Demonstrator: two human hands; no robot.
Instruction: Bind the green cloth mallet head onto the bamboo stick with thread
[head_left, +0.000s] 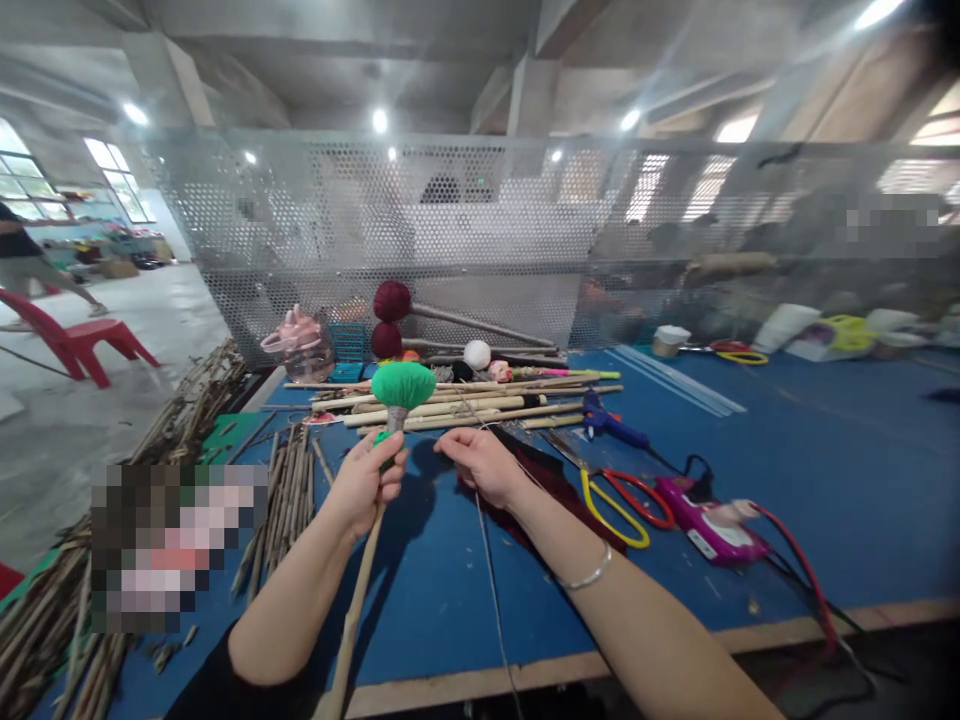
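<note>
Leaning in the closed grip of the left hand (365, 482) over the surface (442, 620), the stick (355, 610) bears a green cloth head (403, 384), neck bound, lower cloth exposed, the right hand (484, 462) apparently pinching thread (491, 562).

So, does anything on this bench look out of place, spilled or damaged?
Nothing looks clearly spilled or broken. Slightly untidy: small woody scraps litter the blue tabletop at front left, and the scissors lie with handles spread, close to the magenta power strip.
</note>
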